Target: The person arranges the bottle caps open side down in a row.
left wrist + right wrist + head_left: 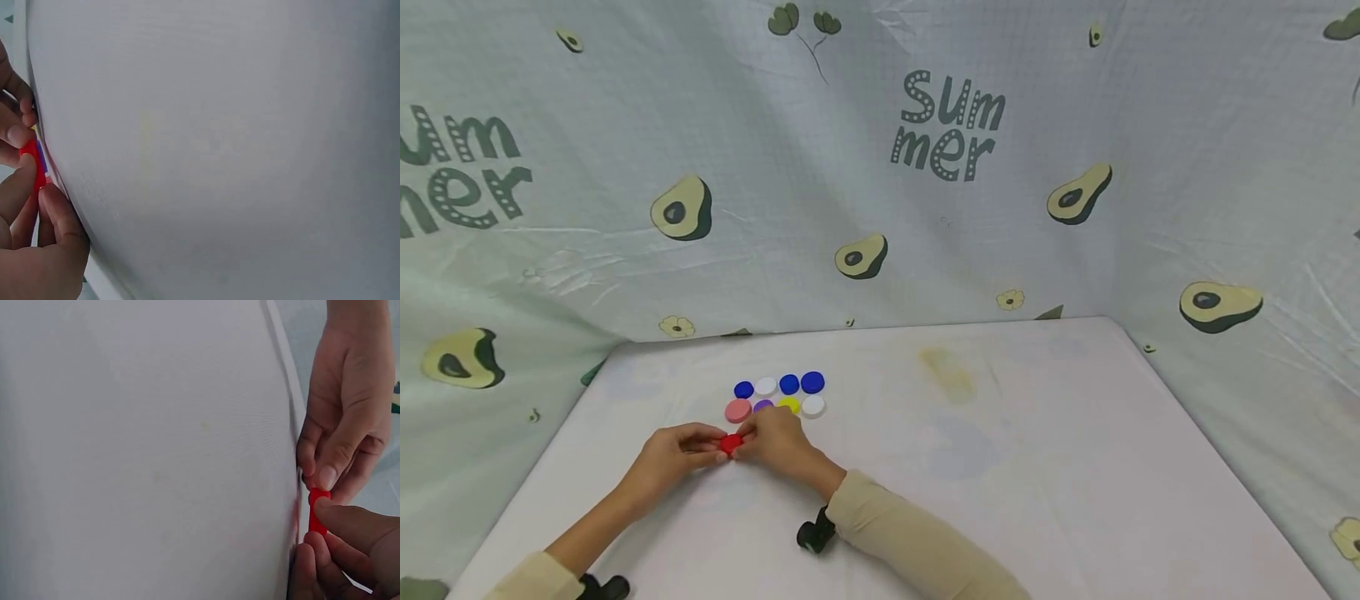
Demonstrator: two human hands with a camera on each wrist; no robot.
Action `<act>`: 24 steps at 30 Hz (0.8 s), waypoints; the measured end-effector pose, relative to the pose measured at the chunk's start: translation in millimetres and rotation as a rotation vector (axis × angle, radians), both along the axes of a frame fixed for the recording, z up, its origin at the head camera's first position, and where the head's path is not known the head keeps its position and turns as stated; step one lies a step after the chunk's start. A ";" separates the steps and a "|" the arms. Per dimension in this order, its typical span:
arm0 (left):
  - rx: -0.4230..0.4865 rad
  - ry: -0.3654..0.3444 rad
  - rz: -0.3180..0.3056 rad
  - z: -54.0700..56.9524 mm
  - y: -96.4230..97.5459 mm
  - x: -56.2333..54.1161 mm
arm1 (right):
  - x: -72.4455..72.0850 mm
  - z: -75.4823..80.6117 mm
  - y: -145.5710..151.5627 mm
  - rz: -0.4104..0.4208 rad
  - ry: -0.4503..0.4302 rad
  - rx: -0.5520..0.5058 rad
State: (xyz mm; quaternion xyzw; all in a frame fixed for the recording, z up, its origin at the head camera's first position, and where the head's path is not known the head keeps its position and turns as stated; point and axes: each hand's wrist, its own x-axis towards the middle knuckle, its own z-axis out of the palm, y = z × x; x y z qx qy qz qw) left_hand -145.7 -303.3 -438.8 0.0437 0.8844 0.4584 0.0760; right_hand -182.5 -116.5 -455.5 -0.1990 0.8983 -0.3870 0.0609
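A red bottle cap (730,444) is pinched between both hands, just in front of two rows of caps. My left hand (666,457) grips its left side with thumb and fingertips. From the right, my right hand (781,442) pinches it too, overlapping the near row in the head view. Both wrist views show the red cap (318,512) on edge, thumbs on its near face. The near row has pink (738,411), purple (763,406), yellow (789,403) and white (813,407) caps, the purple and yellow partly hidden by my right hand.
Behind, the far row has a small blue cap (743,390), a white cap (766,387) and two more blue caps (812,382). A white cloth covers the table (1037,467). Hanging cloth printed with avocados (861,257) rises behind and beside it.
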 end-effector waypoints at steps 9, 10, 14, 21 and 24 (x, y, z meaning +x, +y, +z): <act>-0.025 -0.017 0.022 -6.7 -3.7 -6.7 | -0.2 5.1 -9.3 -0.075 0.020 0.096; -0.033 -0.011 0.028 -7.7 -2.2 -7.0 | -0.5 4.5 -7.7 -0.076 0.018 0.087; -0.040 0.013 0.059 -8.5 3.2 -7.6 | -2.8 2.8 -3.4 -0.068 0.044 0.048; -0.032 -0.024 0.097 -5.0 4.0 -5.5 | -2.9 3.5 -5.8 -0.069 0.012 0.024; -0.011 -0.020 0.096 -4.2 5.4 -6.3 | -3.9 4.5 -6.0 -0.071 0.021 0.051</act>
